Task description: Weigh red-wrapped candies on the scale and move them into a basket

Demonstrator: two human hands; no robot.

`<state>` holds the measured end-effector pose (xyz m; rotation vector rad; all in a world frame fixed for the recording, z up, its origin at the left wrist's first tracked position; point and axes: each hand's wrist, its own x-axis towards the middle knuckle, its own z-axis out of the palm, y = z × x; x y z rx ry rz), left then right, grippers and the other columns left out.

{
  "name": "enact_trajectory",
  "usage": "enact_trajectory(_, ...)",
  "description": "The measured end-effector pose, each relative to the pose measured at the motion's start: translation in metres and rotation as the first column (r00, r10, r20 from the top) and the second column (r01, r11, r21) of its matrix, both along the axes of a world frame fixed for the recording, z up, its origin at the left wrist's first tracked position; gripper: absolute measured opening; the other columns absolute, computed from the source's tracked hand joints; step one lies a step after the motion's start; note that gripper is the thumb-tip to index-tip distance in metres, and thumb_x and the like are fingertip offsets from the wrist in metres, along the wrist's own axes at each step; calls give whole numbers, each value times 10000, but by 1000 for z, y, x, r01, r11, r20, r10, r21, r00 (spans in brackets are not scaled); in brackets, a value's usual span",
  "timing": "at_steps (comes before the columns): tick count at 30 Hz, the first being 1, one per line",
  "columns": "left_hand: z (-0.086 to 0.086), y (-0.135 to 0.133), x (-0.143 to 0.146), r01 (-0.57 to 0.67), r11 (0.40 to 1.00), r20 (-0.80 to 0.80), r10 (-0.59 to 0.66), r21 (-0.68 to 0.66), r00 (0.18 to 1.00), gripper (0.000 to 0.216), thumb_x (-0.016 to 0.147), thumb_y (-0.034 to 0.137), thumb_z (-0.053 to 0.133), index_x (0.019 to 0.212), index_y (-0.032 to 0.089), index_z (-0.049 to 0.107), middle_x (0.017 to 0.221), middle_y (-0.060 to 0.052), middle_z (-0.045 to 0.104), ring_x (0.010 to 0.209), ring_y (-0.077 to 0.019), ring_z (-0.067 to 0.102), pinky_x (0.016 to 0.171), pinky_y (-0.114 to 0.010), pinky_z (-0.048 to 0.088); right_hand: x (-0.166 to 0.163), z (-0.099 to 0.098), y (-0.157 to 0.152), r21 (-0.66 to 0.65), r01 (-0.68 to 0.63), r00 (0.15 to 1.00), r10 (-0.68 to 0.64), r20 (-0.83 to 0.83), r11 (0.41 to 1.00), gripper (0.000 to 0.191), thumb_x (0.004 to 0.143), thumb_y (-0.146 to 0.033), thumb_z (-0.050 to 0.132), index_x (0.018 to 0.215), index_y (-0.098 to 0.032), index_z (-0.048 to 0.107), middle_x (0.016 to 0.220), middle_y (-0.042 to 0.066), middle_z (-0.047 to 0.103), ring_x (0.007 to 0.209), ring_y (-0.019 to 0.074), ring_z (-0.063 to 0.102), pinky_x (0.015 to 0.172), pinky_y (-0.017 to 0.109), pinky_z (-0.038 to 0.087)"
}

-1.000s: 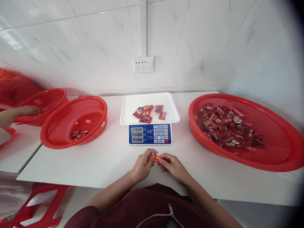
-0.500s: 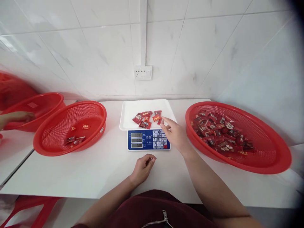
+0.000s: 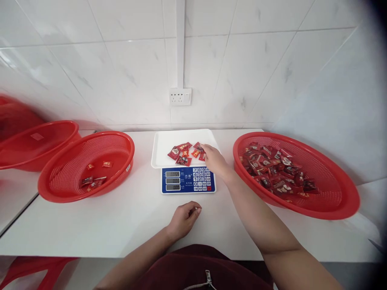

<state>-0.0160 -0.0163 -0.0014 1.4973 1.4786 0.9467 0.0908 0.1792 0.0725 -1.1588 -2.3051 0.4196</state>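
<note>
My right hand reaches over the white tray of a blue-faced scale, fingers stretched out, fingertips touching the small heap of red candy packets lying there. Whether a packet is still under the fingers is hidden. My left hand rests on the white table near the front edge, fingers loosely curled with nothing in them. A large red basket to the right holds many red and dark candy packets.
A red basket to the left of the scale holds several packets. Another red basket sits further left on a neighbouring table. A wall socket is behind the scale. A red stool shows below the table.
A second ago both hands held one red packet near the table's front edge. My right hand carried it up to the scale tray; my left hand stayed behind, curled. The other person's hand at the far left is gone.
</note>
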Motion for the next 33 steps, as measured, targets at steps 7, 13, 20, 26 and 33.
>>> enact_trajectory(7, 2, 0, 0, 19, 1000, -40, -19, 6, 999, 245, 835, 341, 418, 869, 224, 631, 722, -20, 618, 638, -173, 534, 620, -286, 417, -4, 11, -10, -67, -42, 997, 38, -62, 997, 419, 831, -75, 367, 1207, -169, 525, 1236, 88, 552, 1152, 209, 482, 988, 408, 385)
enact_trajectory(13, 3, -2, 1, 36, 999, -53, -35, 11, 998, 243, 846, 355, 405, 878, 267, 630, 783, -40, 653, 681, -207, 571, 634, -318, 435, 32, 24, -40, -55, -28, 973, 14, -232, 998, 352, 851, -209, 414, 1183, -226, 529, 1251, 61, 535, 1100, 194, 522, 882, 371, 480)
enact_trajectory(20, 4, -3, 4, 69, 997, -91, -66, 28, 994, 224, 846, 340, 411, 874, 320, 632, 801, -59, 661, 702, -225, 582, 646, -343, 432, 117, 30, -72, -46, 199, 964, -204, -170, 979, 329, 820, -360, 480, 1123, -272, 575, 1176, 51, 594, 1011, 234, 584, 859, 391, 487)
enact_trajectory(26, 4, -3, 3, 104, 994, -143, -99, 32, 985, 240, 855, 331, 396, 892, 291, 629, 820, -45, 665, 724, -220, 595, 653, -323, 442, 162, 36, -91, -154, 482, 854, -502, -136, 862, 274, 762, -391, 540, 1017, -338, 622, 1086, 54, 651, 982, 254, 603, 850, 411, 481)
enact_trajectory(33, 3, -2, 3, 96, 995, -156, -89, 38, 984, 228, 846, 299, 418, 905, 267, 636, 838, -43, 673, 752, -209, 607, 679, -308, 446, 115, -10, -134, -434, 131, 902, -289, -320, 891, 185, 756, -430, 531, 861, -325, 642, 704, 40, 664, 658, 260, 624, 621, 417, 519)
